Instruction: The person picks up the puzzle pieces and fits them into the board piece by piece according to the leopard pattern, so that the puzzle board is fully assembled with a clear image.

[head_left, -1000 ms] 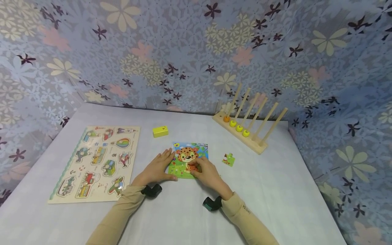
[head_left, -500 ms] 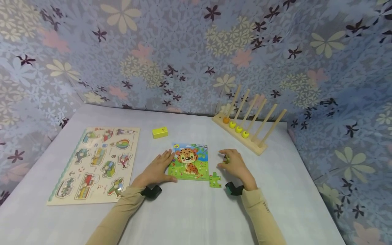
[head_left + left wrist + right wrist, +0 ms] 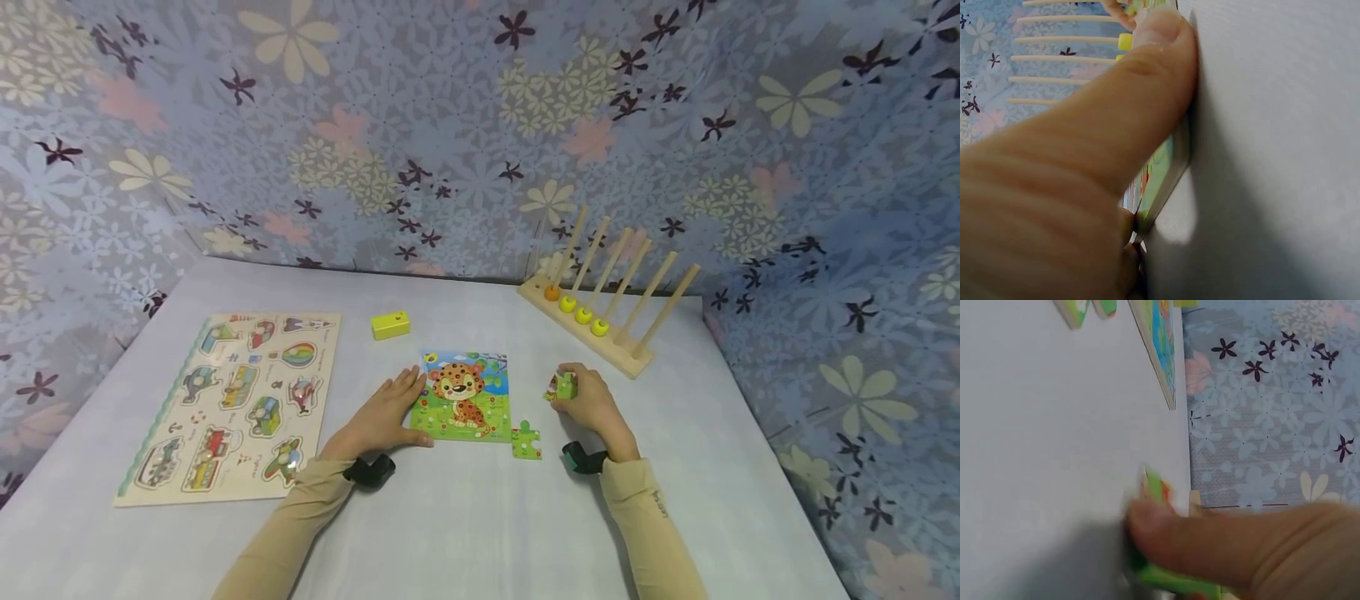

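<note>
A square leopard jigsaw puzzle (image 3: 468, 396) lies in the middle of the table, its picture facing up. My left hand (image 3: 382, 412) rests at its left side, fingers extended along the edge and thumb near the front corner. To the right of the puzzle, my right hand (image 3: 588, 404) pinches a green puzzle piece (image 3: 562, 385) between thumb and fingers; in the right wrist view the thumb covers part of this piece (image 3: 1172, 578). Another green puzzle piece (image 3: 527, 442) lies flat just off the puzzle's front right corner.
On the left is a wooden peg board (image 3: 232, 400) with pictures of vehicles. A yellow block (image 3: 391, 325) stands behind the puzzle. At the back right is a wooden rack (image 3: 585, 325) with upright rods and several yellow and orange beads. A floral cloth (image 3: 450, 125) hangs behind the table.
My right hand has left the leopard puzzle, moved right and taken hold of the green piece there. The piece near the front corner has come into view. My left hand stays put.
</note>
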Demonstrator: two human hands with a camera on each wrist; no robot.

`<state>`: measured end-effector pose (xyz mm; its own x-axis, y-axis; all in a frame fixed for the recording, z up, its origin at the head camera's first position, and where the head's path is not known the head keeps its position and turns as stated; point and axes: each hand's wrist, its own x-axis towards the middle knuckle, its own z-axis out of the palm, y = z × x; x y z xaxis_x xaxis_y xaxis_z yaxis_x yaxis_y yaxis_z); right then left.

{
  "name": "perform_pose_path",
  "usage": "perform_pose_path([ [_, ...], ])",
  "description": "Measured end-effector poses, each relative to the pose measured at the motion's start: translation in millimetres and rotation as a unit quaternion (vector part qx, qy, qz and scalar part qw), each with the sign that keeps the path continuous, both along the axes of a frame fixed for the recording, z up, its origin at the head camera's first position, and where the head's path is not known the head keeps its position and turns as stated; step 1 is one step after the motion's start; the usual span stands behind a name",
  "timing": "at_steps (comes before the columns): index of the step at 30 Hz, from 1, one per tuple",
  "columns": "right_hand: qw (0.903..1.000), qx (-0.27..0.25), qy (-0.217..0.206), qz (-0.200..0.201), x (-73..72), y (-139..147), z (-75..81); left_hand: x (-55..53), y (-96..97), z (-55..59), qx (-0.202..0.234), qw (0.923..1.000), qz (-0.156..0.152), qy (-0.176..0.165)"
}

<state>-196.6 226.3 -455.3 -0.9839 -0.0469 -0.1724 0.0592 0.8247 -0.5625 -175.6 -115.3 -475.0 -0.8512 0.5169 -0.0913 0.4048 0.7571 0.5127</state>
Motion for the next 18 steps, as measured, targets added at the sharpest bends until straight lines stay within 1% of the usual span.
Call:
perform_pose_path([
  [3, 1.0000, 0.001, 0.006, 0.001, -0.7, -2.0, -3.7, 0.2, -0.1, -0.2, -0.001, 1.0000, 0.000, 0.002],
  [7, 0.9995, -0.019, 0.025, 0.010, -1.3, -8.0, -7.3, -0.1, -0.3, -0.6, 0.000, 1.0000, 0.001, 0.002],
  [10, 0.9962, -0.080, 0.027, 0.018, -0.7, -15.9, -8.2, -0.5, -0.7, -1.2, 0.002, 1.0000, 0.000, 0.000],
  [12, 0.9914, -0.125, 0.022, 0.030, 0.8, -23.3, -8.2, -0.7, -0.9, -1.9, 0.003, 1.0000, -0.001, -0.002],
  [14, 0.9852, -0.164, 0.008, 0.050, 3.3, -32.2, -7.1, -1.0, -1.2, -2.6, 0.003, 1.0000, -0.001, -0.003],
  [18, 0.9765, -0.197, -0.022, 0.085, 10.6, -51.3, -5.6, -1.5, -1.6, -4.1, 0.004, 1.0000, 0.000, -0.001],
])
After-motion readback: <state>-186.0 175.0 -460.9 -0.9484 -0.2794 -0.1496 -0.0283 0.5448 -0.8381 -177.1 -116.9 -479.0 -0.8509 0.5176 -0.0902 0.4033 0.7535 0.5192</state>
